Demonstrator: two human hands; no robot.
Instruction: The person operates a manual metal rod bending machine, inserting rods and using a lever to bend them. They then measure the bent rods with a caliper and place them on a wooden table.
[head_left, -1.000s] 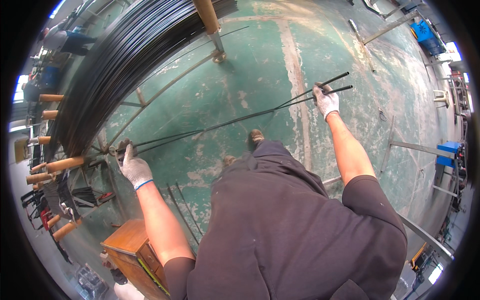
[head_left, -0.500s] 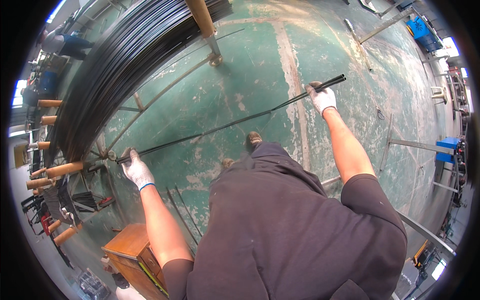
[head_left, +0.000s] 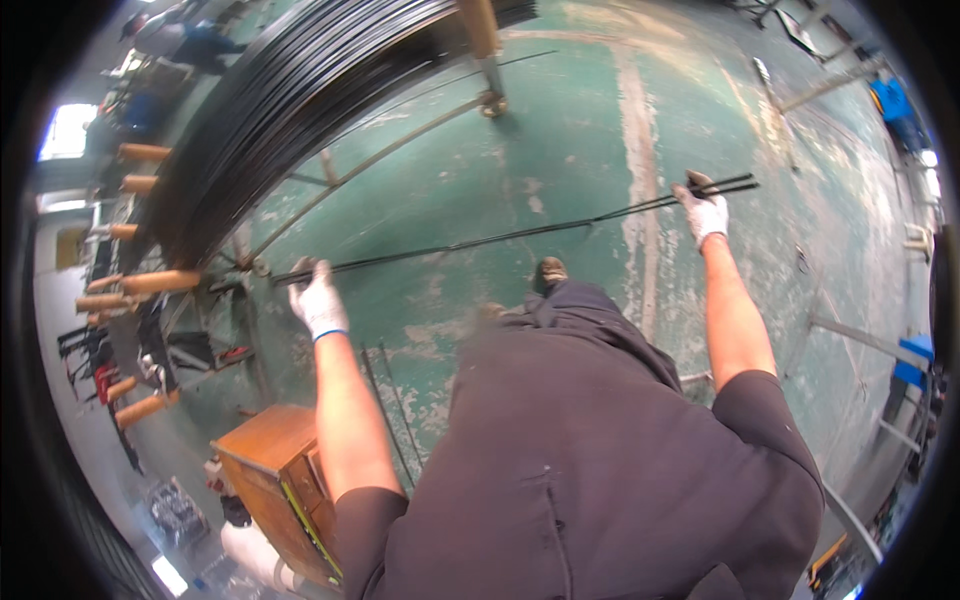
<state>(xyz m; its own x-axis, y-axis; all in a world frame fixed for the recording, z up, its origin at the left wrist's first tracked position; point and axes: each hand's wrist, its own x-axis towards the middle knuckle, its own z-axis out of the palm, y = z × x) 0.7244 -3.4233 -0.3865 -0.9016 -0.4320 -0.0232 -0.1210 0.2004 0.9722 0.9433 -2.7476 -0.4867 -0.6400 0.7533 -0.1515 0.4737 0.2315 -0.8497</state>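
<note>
Both gloved hands have shifted along the strands since the earlier frames: the left hand (head_left: 318,300) sits a touch lower and closer to the body, and the right hand (head_left: 703,210) has drawn in slightly from the far end. Left fingers are curled shut around the thin black wires (head_left: 480,240), right fingers closed over them too, with short wire tips poking out just past the right knuckles. Between the two fists the wires run taut and nearly straight, above the green floor (head_left: 440,180).

Just beyond the left fingers, the strands lead back toward the big coil of black wire (head_left: 270,110) hanging on wooden pegs (head_left: 150,282).

Now the risk, as I read it. Those wires look springy and under tension; if either grip slackens, the free ends beside the right fingers could whip back toward arm or face. Pulling at an angle to the coil may drag neighbouring loops off the pegs and tangle them. Loose rods (head_left: 385,400) lie on the floor below the left forearm, near the wooden cabinet (head_left: 270,470) — a stumble there looks likely if the person steps back blind.
</note>
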